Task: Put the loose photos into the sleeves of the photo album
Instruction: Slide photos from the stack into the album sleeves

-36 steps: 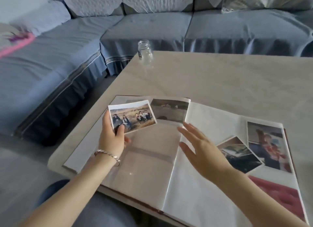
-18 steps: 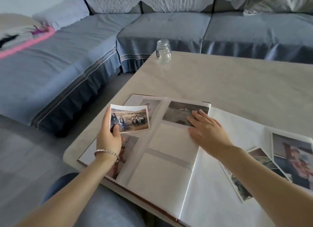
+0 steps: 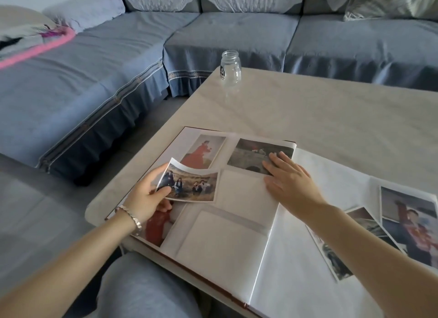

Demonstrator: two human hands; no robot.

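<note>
Glossy group photo (image 3: 189, 183) pinched by left hand (image 3: 147, 196); right hand (image 3: 286, 177) flat on photo album (image 3: 291, 270); open the empty sleeve (image 3: 241, 189) mouth first, then slide squarely.

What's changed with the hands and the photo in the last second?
The right hand, hovering a second ago, came down and now presses flat on the album. The left hand lowered the group photo toward the page, and the photo now curls. Unchanged: the left hand's grip on it, the loose photos on the right page, the glass jar.
</note>
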